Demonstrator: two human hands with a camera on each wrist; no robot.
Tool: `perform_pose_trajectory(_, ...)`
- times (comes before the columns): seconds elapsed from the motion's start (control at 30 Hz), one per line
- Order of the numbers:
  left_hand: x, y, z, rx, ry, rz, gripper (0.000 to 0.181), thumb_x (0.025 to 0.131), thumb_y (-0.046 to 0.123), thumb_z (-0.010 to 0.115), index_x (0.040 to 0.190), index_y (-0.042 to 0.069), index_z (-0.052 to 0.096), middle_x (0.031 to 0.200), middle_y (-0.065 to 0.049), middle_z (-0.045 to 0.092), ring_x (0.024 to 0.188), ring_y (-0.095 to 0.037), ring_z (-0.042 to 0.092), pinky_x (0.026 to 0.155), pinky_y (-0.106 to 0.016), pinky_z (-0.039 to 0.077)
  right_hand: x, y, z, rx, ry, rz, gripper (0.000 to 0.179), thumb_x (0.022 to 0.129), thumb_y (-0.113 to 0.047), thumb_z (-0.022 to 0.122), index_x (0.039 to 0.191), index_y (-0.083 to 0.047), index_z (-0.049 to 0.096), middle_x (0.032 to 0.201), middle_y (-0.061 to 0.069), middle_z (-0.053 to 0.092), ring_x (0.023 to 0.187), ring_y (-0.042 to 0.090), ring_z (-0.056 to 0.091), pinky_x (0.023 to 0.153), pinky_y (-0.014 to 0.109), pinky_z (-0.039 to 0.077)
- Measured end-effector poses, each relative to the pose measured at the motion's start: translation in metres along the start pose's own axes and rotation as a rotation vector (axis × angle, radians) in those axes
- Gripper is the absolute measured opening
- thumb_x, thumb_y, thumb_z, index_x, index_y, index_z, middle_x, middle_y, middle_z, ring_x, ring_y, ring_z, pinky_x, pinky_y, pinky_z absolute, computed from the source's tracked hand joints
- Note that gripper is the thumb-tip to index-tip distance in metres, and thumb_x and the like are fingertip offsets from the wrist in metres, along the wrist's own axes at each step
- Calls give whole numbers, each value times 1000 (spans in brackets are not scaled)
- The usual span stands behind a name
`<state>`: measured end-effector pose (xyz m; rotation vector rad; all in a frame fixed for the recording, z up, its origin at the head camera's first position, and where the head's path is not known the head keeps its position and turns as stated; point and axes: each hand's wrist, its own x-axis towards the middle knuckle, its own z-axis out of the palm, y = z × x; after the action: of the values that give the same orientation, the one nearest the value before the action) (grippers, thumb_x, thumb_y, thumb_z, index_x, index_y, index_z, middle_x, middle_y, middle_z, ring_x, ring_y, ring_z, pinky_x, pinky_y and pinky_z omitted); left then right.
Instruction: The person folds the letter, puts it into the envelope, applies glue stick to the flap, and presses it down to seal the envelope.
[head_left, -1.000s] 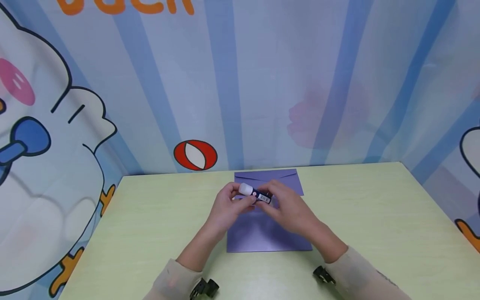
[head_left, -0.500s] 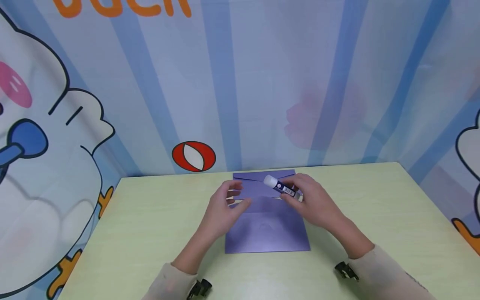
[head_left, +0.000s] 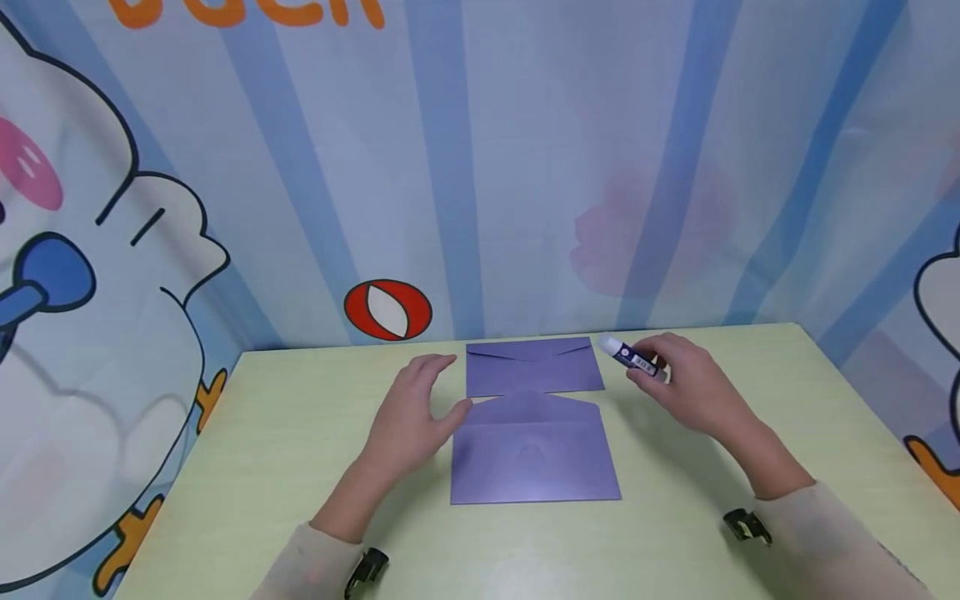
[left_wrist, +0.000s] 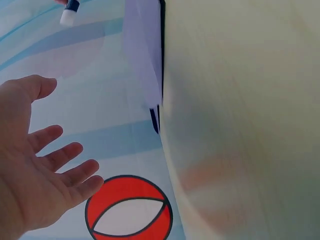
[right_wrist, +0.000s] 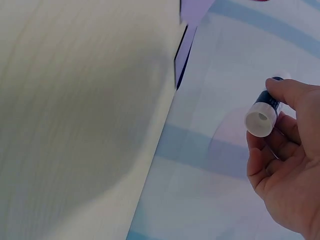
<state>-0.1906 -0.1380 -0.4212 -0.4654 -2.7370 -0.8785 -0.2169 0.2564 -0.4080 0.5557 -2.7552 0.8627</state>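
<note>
In the head view, my right hand (head_left: 690, 383) pinches a glue stick (head_left: 632, 357) with a dark blue label and a white cap, held above the table to the right of two purple envelopes. The right wrist view shows the white bottom end of the glue stick (right_wrist: 261, 120) between thumb and fingers. My left hand (head_left: 411, 415) hovers left of the envelopes with its fingers spread and nothing in it. The nearer envelope (head_left: 536, 467) lies with its flap unfolded away from me. Behind it lies the farther envelope (head_left: 534, 375), its flap folded down.
The pale wooden table (head_left: 300, 433) runs back to a blue striped backdrop (head_left: 525, 167) printed with cartoon figures and a red-and-white ball (head_left: 387, 310). Small black devices sit at both sleeves.
Both hands held the glue stick together over the envelopes. The left hand has let go and drawn back left; the right hand has carried the glue stick off to the right.
</note>
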Motion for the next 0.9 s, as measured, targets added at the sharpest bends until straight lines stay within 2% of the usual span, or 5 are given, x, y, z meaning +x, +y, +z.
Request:
perform_pose_trajectory(0.13,-2,-12,-4,113,3,48,64,96,37,76,151,10,58,152,-13,54,141,-34,49,116,-54,43,0,18,-9,-35,-56,68,27,102,-19,73,123,-2,71,104,9,67,81,22,57,65,38,47)
perform_pose_trajectory(0.3,-4,-26,-5,208,-8,63,68,95,41,78,152,10,57,153,-18,52,143,-37,47,115,-59,41,-2,41,-18,-70,-118,144,29,102,-19,72,123,1,70,101,11,68,74,22,56,62,38,45)
perform_pose_trajectory(0.63,-10,-37,-10,265,-37,72,72,93,44,80,150,7,57,151,-21,52,142,-41,46,115,-62,39,-7,90,-30,-119,-207,231,37,103,-22,70,125,7,65,105,16,70,79,23,58,65,39,48)
perform_pose_trajectory(0.9,-13,-39,-13,264,-62,72,73,92,45,81,150,6,58,150,-23,53,141,-42,46,116,-63,37,-10,105,-32,-155,-240,251,39,102,-19,71,124,12,63,106,22,70,84,26,63,70,44,52)
